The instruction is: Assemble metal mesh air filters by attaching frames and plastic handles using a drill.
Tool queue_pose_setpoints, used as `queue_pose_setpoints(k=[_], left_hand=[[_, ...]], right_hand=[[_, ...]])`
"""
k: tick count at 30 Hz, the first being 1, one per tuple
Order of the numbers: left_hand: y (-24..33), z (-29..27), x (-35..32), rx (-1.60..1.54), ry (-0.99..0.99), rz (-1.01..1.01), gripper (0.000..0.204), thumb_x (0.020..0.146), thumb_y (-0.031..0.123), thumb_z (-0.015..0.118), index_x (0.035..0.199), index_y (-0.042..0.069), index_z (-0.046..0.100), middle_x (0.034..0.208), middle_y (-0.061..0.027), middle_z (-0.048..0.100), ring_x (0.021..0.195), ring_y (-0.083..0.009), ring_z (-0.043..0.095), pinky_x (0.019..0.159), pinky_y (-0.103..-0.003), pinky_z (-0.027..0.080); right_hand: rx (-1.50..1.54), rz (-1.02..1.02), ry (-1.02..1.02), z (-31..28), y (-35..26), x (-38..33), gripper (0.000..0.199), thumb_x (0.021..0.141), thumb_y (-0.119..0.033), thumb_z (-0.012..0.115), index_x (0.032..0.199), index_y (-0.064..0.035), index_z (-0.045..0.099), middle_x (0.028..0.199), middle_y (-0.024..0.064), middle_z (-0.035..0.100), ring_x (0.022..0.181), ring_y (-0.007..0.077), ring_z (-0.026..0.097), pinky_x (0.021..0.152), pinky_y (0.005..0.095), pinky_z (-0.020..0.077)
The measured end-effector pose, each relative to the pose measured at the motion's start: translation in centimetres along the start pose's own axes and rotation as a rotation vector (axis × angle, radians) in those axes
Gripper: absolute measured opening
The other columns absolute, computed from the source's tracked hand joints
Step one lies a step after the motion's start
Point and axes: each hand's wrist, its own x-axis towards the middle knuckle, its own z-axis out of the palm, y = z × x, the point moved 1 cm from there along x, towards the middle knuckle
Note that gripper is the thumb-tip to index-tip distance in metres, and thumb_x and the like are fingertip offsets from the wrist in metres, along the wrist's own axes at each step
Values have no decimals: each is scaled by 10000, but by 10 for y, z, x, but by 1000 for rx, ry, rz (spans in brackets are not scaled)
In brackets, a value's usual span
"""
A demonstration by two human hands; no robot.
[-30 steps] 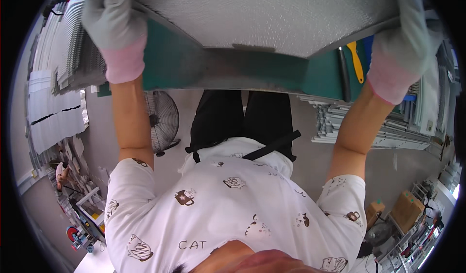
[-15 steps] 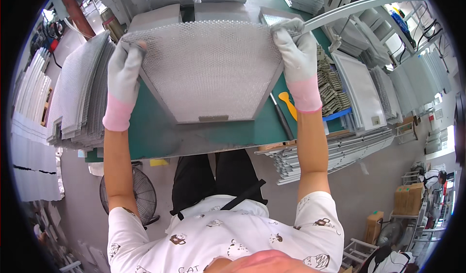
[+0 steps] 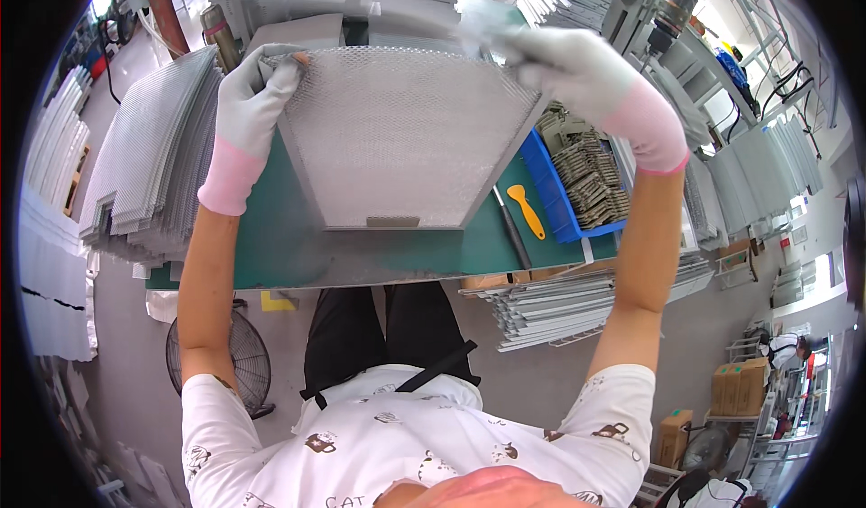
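Nearest, below the mesh panel [image 3: 410, 138]: a white printed shirt [image 3: 397, 431], then black trousers [image 3: 347, 327]. Gripped at the panel's upper left corner in the curled, gloved fingers of the left hand [image 3: 255, 93]. Raised at its upper right corner and blurred: the right hand [image 3: 586, 61], also in a white glove with a pink cuff; impossible to tell whether touching the panel or holding anything. Under the panel, a green table [image 3: 280, 246], with contact along the lower edge, marked by a small dark tab [image 3: 393, 222], unclear.

Just right of the panel, lying on the table: a yellow scraper [image 3: 526, 210] and a black-handled tool [image 3: 512, 230]. Farther right, a blue bin [image 3: 548, 183] of small metal pieces [image 3: 586, 161]. Left of the panel, a leaning stack of mesh sheets [image 3: 149, 147]. Behind its upper left corner, a metal flask [image 3: 216, 34]. Lower than the panel, at floor level to the left, a black fan [image 3: 234, 355]; to the right, a pile of metal strips [image 3: 541, 314]. Farthest, well to the right of the panel, brown cartons [image 3: 738, 387].
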Motion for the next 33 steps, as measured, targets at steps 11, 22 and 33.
queue_pose_setpoints(k=[11,22,33], left_hand=[[14,28,-2,-277,358,400,435,905,106,577,1291,-22,424,1010,-47,580,969,-79,530,890,-215,395],[8,27,-17,-222,458,337,325,927,142,551,1211,-9,506,1044,-26,579,984,-89,514,907,-222,376],[19,42,-28,-219,613,320,584,847,286,694,1286,-40,488,954,-3,555,815,-70,523,749,-202,433]], right_hand=[[-22,209,-297,-6,-36,30,338,839,-91,537,1157,21,551,958,189,598,872,297,605,798,333,497],[-178,-178,-268,24,-30,59,288,894,-140,547,1092,66,515,861,163,553,809,260,543,790,332,444],[0,-149,-240,38,-62,80,243,837,-183,556,832,58,529,808,231,521,804,363,531,748,398,421]])
